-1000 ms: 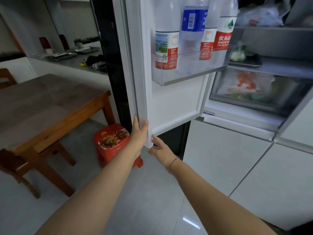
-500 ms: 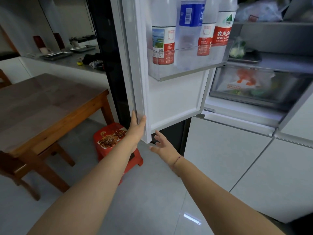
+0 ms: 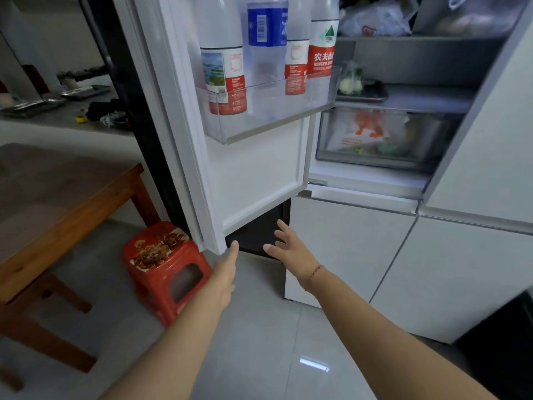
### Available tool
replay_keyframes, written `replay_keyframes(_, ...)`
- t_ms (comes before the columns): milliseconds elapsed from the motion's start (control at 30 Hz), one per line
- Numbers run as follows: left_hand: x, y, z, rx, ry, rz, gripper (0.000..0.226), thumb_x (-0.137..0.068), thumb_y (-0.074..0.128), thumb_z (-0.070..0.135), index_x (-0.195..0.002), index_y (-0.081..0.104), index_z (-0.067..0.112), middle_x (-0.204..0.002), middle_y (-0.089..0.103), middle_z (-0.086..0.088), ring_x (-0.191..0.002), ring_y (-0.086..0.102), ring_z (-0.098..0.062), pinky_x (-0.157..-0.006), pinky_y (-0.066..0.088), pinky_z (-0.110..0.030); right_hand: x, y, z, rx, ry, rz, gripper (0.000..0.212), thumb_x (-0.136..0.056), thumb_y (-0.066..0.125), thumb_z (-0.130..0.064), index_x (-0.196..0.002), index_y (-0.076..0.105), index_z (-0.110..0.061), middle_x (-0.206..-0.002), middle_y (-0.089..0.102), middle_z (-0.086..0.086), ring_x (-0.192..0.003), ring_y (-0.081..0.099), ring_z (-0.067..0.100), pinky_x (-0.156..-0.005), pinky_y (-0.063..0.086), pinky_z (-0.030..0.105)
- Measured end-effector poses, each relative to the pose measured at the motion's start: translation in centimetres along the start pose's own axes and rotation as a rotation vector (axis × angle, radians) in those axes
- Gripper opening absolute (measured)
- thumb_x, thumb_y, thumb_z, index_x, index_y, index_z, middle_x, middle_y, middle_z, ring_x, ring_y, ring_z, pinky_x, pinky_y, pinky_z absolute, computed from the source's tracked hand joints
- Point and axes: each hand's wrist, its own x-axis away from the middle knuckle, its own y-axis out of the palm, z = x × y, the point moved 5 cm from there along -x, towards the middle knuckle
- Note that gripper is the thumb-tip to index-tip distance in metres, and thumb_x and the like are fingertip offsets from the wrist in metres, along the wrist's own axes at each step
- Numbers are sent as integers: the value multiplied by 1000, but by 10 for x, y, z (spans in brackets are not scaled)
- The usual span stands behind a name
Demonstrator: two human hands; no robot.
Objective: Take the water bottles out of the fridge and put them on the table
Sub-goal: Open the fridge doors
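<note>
Four clear plastic water bottles [image 3: 222, 76] stand upright, long axes vertical, in the transparent door shelf [image 3: 277, 122] of the open white fridge door [image 3: 259, 180], well above both hands. The left hand [image 3: 223, 272] reaches toward the door's lower corner, fingertip about at its edge, holding nothing. The right hand [image 3: 291, 249] hangs just beside it below the door's bottom edge, fingers spread and empty. The brown wooden table [image 3: 57, 186] stands to the left with its near corner bare, a red plastic stool [image 3: 164, 264] on the grey tiled floor [image 3: 259, 342] between table and door.
</note>
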Motion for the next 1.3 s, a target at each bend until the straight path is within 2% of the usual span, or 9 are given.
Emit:
replay_keyframes(233, 0, 118, 3, -167, -15, -242, 69, -91, 44, 58, -144, 34, 15, -149, 38, -6, -137, 37, -24, -113, 29, -42, 6, -127, 16, -45, 51, 240, 65, -91, 52, -48, -147, 28, -27, -148, 39, 2, -133, 40, 19, -113, 31, 42)
replay_keyframes(333, 3, 181, 26, -217, 68, -329, 51, -94, 41, 55, -126, 49, 16, -128, 51, 4, -119, 48, -19, -98, 36, -35, 8, -195, 22, -147, 73, 353, 55, -94, 43, -50, -140, 38, -20, -141, 46, 3, -127, 46, 19, -110, 35, 41)
replay_keyframes(367, 0, 203, 30, -242, 90, -349, 61, -93, 40, 59, -132, 48, 13, -129, 52, 4, -117, 48, -18, -95, 36, -34, 8, -219, 24, -191, 79, 387, 48, -95, 40, -50, -133, 43, -20, -137, 48, 3, -123, 48, 18, -109, 36, 41)
replay_keyframes(433, -2, 249, 37, -302, 118, -391, 70, -91, 37, 64, -143, 39, 18, -142, 45, 1, -127, 43, -20, -102, 33, -36, 8, -265, 31, -267, 106, 455, 38, -96, 39, -50, -122, 46, -24, -131, 51, 3, -117, 51, 18, -108, 37, 41)
replay_keyframes(500, -1, 296, 43, -311, 129, -408, 70, -92, 35, 62, -147, 31, 18, -152, 34, 0, -138, 33, -22, -111, 25, -40, 7, -311, 38, -296, 128, 509, 44, -95, 39, -53, -127, 45, -23, -129, 53, 3, -116, 52, 18, -106, 39, 40)
replay_keyframes(700, 9, 416, 52, -309, 180, -472, 62, -95, 37, 56, -147, 30, 24, -156, 26, 5, -142, 25, -19, -112, 20, -41, -2, -418, 54, -415, 174, 573, 57, -94, 40, -54, -134, 44, -14, -124, 55, 3, -117, 51, 19, -107, 39, 39)
replay_keyframes(967, 6, 509, 77, -349, 263, -562, 61, -96, 35, 56, -148, 29, 25, -155, 27, 7, -142, 25, -16, -109, 22, -37, -26, -483, 80, -678, 181, 644, 76, -90, 46, -57, -144, 32, -5, -141, 46, 11, -123, 49, 23, -109, 37, 39)
replay_keyframes(1167, -16, 560, 99, -333, 287, -657, 71, -92, 42, 57, -151, 19, 25, -157, 23, 10, -142, 26, -14, -97, 24, -26, -57, -504, 86, -693, 195, 692, 79, -90, 46, -56, -147, 26, -7, -148, 37, 12, -135, 41, 23, -114, 31, 41)
replay_keyframes(1300, -37, 588, 114, -329, 309, -748, 82, -84, 51, 62, -151, 16, 29, -157, 23, 10, -143, 25, -14, -100, 26, -28, -80, -516, 94, -765, 194, 724, 77, -89, 47, -57, -143, 33, -4, -125, 49, 8, -121, 50, 21, -114, 31, 41)
